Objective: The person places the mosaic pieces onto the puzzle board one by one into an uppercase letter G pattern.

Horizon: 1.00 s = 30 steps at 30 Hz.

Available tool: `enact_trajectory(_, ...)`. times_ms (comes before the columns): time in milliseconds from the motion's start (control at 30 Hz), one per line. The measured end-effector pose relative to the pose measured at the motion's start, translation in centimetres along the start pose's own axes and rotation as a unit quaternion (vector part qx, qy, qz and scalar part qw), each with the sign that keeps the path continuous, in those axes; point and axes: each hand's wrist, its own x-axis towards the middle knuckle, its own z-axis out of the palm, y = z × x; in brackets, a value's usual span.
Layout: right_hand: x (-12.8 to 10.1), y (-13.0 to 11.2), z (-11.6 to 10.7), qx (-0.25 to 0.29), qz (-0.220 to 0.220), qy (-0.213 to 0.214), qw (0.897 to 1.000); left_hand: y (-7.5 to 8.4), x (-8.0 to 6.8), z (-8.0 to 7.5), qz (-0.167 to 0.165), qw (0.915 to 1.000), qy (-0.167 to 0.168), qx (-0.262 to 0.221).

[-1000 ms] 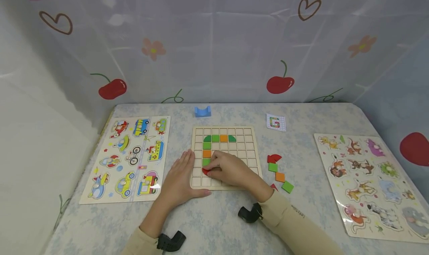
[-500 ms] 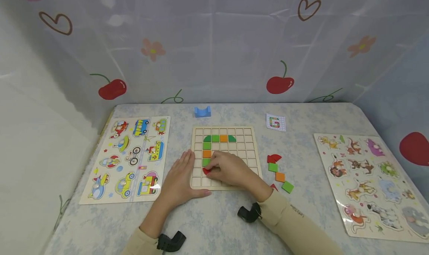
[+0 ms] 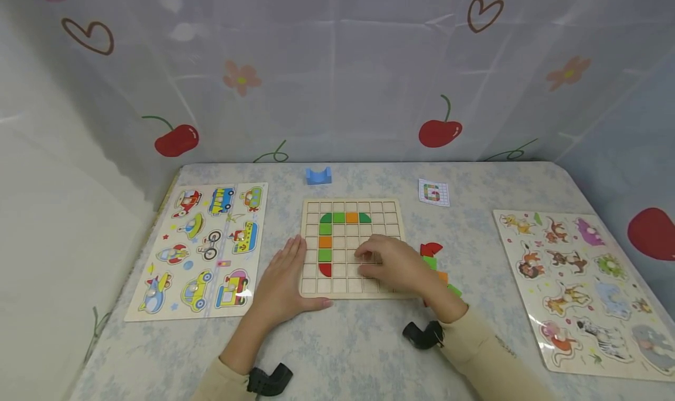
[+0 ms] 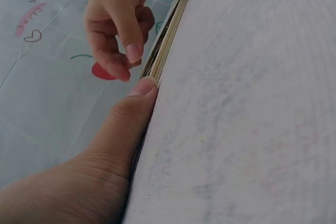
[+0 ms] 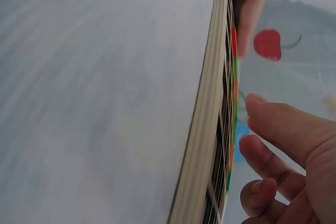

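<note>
A wooden grid board (image 3: 387, 231) lies mid-table, with green and orange squares along its top and left. Dark green rounded corner pieces end the top row, and a red quarter-round piece (image 3: 325, 269) sits in a cell below the lowest green square. My left hand (image 3: 282, 278) lies flat against the board's left side, its thumb along the near edge; the left wrist view shows that thumb (image 4: 126, 116) touching the board's rim (image 4: 170, 30). Over the board's right half hovers my right hand (image 3: 398, 264), fingers loosely bent and holding nothing, as the right wrist view confirms.
Loose red, green and orange pieces (image 3: 431, 249) lie right of the board, partly behind my right hand. A small pattern card (image 3: 434, 193) and a blue stand (image 3: 319, 176) are farther back. A vehicle puzzle (image 3: 200, 254) flanks the left, an animal puzzle (image 3: 580, 289) the right.
My right hand has let go of the red quarter-round piece and moved right across the board, leaving the piece in its cell. My left hand has stayed in place.
</note>
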Motion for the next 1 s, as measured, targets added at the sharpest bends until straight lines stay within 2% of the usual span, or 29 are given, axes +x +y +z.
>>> enact_trajectory(200,-2.4,2.9,-2.4,0.008,0.043,0.011,0.999,0.0,0.0,0.0,0.002,1.0,0.003,0.002)
enact_trajectory(500,-5.4,6.6,-4.4,-0.026,0.091,0.035,0.995,-0.1,0.0,0.0,0.002,1.0,0.002,0.002)
enact_trajectory(800,-6.6,7.8,-4.9,-0.041,0.131,0.044,0.989,0.1,-0.1,-0.2,0.001,1.0,-0.002,-0.003)
enact_trajectory(1000,-6.6,7.8,-5.0,-0.028,0.138,0.046,0.989,0.2,0.0,-0.2,0.0,1.0,-0.003,-0.004)
